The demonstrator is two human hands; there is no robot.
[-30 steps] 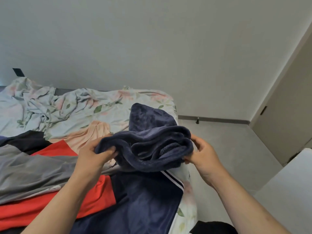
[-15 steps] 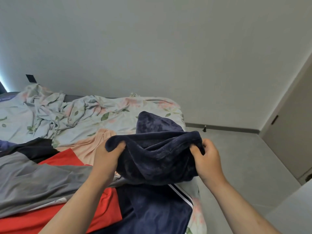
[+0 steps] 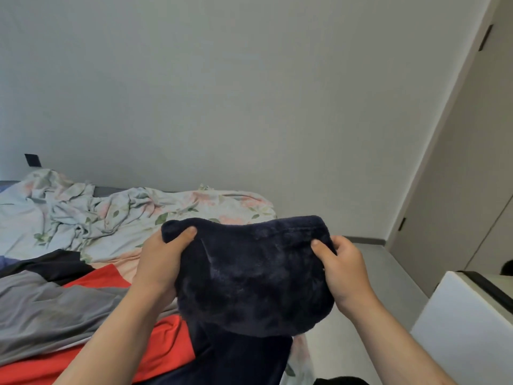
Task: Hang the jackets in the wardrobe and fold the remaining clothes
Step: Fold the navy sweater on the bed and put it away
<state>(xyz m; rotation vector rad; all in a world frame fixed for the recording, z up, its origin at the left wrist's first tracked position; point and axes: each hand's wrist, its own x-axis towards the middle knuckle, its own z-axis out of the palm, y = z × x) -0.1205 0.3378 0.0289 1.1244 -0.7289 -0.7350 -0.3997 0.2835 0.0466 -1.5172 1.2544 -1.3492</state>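
Bedding comes first by size: a floral sheet [image 3: 166, 207] covers the bed [image 3: 105, 190] against the plain wall [image 3: 249, 93], rumpled toward the left. On it lie a grey, red and black jacket [image 3: 55, 309], a peach garment [image 3: 122, 262] beyond it, and a dark navy garment [image 3: 238, 359] with a white edge stripe at the near corner of the bed. To the right stand beige wardrobe doors [image 3: 458, 204] and a white box [image 3: 466, 337] with a black edge on the grey floor [image 3: 388, 273]; what the box holds cannot be seen.

Above the bed's near corner hangs the navy fleece garment [image 3: 255, 276], lifted clear of the sheet. The left hand [image 3: 161, 262] grips its upper left edge, thumb curled over the front; the right hand [image 3: 341, 268] grips the upper right edge the same way.

Compared with half a second ago, the fleece is raised higher and drawn wider between the hands, and it now hides the fold that stood up behind it. The white box has come into view at the right.
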